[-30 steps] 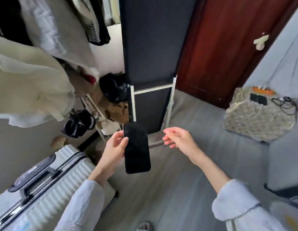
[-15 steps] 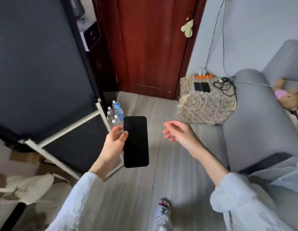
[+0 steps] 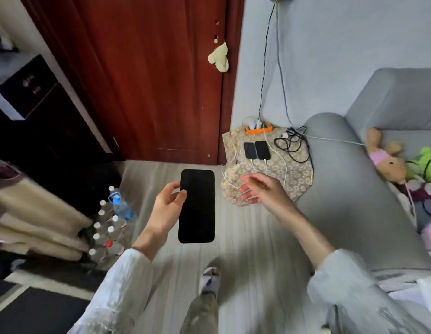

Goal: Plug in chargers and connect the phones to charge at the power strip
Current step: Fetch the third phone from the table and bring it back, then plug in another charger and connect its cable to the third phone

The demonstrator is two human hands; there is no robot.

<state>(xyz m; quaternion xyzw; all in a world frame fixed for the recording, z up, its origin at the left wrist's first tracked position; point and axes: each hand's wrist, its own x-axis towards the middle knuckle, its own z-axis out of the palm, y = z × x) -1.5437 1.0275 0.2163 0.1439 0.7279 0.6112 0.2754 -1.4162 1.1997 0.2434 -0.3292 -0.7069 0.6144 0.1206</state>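
The orange power strip [image 3: 258,129] is taken as the landmark; it lies at the wall end of a patterned cloth [image 3: 294,172], beside the red door [image 3: 142,75]. Its sockets are largely hidden by white plugs [image 3: 254,123], and how many remain free cannot be made out. Just in front of the strip, two dark phones [image 3: 256,150] are laid side by side on the cloth, each joined at its near end to a white cable [image 3: 265,168]. A tangle of black cable [image 3: 292,145] is seen to the strip's right, its ends lost against the grey sofa arm [image 3: 335,184].

Further toward the camera from the strip, a third phone [image 3: 197,206] with a black screen is held upright by its left edge in the left hand [image 3: 167,210], thumb on the glass; the fingers behind are concealed. The right hand [image 3: 260,189] is held loosely spread, grasping nothing, and the cloth's near edge is partly covered by it. Both sleeves are cut off by the bottom edge of the frame.

Between the held phone and the strip, bare grey floor [image 3: 233,237] is left open. That strip of floor is bounded on the left by a cluster of water bottles [image 3: 108,227] and on the right by the sofa. A slippered foot [image 3: 209,279] is seen on the floor below the phone. Things at the left margin are blurred.
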